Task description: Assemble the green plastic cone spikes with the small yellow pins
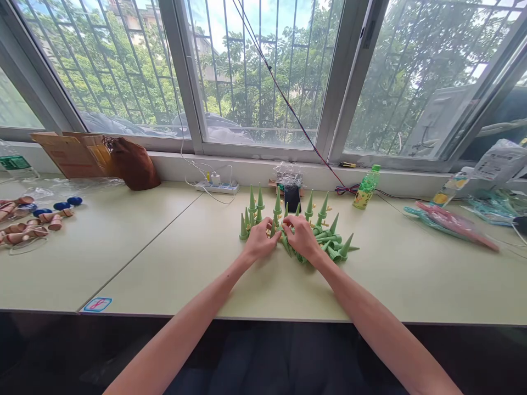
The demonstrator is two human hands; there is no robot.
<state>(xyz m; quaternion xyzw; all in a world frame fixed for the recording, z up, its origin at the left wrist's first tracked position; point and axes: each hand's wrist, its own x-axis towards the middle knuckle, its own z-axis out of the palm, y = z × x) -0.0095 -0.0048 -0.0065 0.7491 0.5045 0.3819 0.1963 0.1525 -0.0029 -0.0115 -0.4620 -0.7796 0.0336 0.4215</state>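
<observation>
Several green plastic cone spikes (pixel 325 233) stand and lie in a cluster on the pale green table (pixel 197 258), some upright, some toppled at the right. My left hand (pixel 259 241) and my right hand (pixel 302 236) meet in the middle of the cluster, fingers curled round a green cone piece (pixel 281 237) held between them. Small yellowish parts show among the cones. What the fingertips pinch is partly hidden.
A black phone (pixel 292 198) leans behind the cones, beside a power strip (pixel 217 187) and a green bottle (pixel 366 188). Wooden toys with blue balls (pixel 37 219) lie far left, a brown pouch (pixel 134 164) and cardboard by the window, plastic packets (pixel 453 222) at right.
</observation>
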